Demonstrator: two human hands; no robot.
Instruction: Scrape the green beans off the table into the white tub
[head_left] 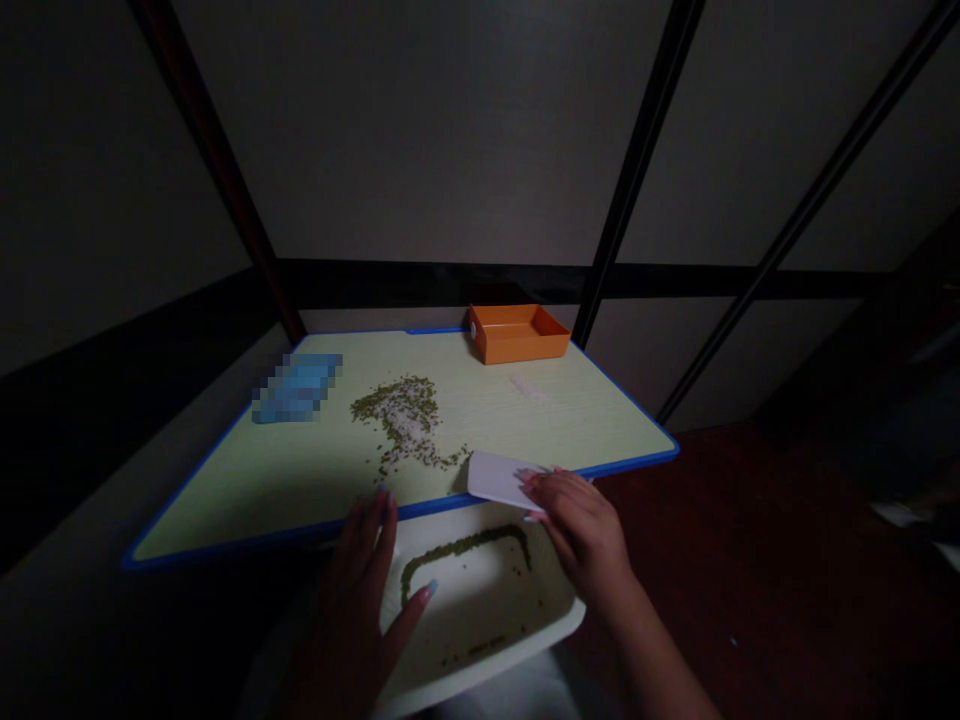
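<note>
A pile of small green grains mixed with white ones (403,420) lies spread on a pale table with a blue rim (225,480). My right hand (581,525) is closed on a white flat card (499,478), whose edge rests on the table near the front rim beside the grains. My left hand (360,590) grips the left side of a white tray (487,640) held just under the table's front edge. Green grains line the tray's inner far and left walls.
An orange open box (517,332) stands at the table's far edge. A blurred blue object (298,387) lies at the far left. Dark diagonal bars (637,160) rise behind the table. Dark reddish floor (750,560) lies to the right.
</note>
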